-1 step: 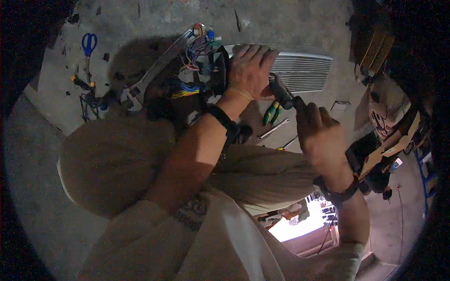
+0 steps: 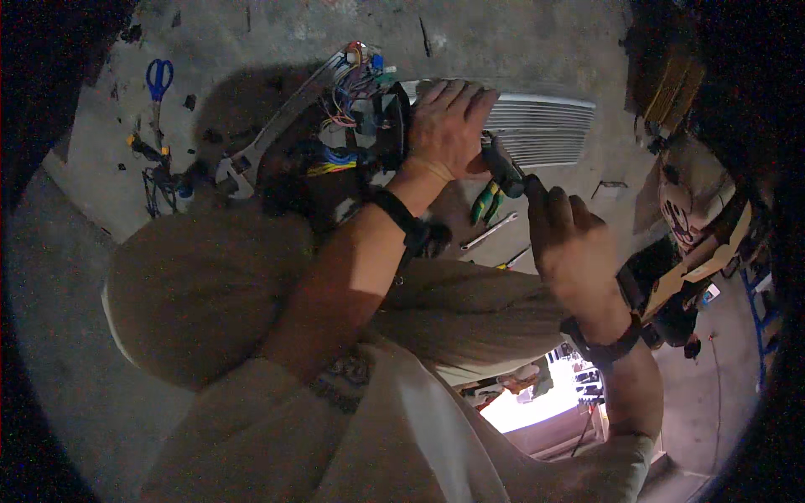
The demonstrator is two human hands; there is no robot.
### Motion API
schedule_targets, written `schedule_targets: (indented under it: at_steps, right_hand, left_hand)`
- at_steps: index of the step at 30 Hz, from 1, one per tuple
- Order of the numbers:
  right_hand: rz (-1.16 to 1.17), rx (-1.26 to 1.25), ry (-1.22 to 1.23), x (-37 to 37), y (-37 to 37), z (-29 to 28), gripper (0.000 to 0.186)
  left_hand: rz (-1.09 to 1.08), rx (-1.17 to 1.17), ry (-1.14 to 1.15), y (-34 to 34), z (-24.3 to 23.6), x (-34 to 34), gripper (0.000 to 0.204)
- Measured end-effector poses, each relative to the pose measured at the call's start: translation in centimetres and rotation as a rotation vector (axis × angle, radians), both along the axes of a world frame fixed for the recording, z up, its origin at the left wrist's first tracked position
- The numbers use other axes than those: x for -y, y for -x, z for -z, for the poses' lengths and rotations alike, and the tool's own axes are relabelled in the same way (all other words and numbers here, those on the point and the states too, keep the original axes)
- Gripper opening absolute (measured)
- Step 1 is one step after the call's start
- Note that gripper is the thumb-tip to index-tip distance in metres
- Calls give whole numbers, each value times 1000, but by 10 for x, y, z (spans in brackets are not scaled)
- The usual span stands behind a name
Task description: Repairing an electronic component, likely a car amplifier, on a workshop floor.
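Note:
My left hand (image 2: 449,126) is closed over the near end of a long finned metal unit (image 2: 545,126), fingers lying across its top. Beside that hand, a bundle of coloured wires (image 2: 348,92) with plugs hangs off the dark end of the unit. My right hand (image 2: 574,243) is wrapped round a dark hammer-like tool (image 2: 505,168), whose thick head lies right beside my left thumb. Whether the head touches the unit is hidden. Green-handled pliers (image 2: 486,204) and a wrench (image 2: 490,230) lie on the floor below the unit.
Blue-handled scissors (image 2: 158,81) and a yellow-and-black tangle of cable (image 2: 155,163) lie on the concrete at the left. An open cardboard box (image 2: 713,260) stands at the right, with a brown ribbed part (image 2: 673,88) beyond it. My bent leg (image 2: 470,310) is just below the tools.

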State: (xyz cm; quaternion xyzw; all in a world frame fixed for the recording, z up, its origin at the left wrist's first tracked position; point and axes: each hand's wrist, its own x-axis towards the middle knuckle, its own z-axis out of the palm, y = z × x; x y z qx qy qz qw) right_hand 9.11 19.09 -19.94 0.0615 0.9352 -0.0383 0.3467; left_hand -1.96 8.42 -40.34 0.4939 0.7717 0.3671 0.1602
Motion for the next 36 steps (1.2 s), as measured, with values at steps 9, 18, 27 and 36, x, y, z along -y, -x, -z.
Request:
schedule_targets:
  at_steps: [9,18,27,36]
  right_hand:
    - [584,-165,130,9,7,12,26]
    - [1079,-185,267,17,1,6,28]
    - [99,-16,7,0,0,1,37]
    - [419,-146,59,1,0,16,27]
  left_hand:
    - [-11,5,-27,-4,8,1,78]
    - [15,32,11,-2,5,2,90]
    - [14,73,17,0,-4,2,76]
    - [-4,21,34,-4,2,2,71]
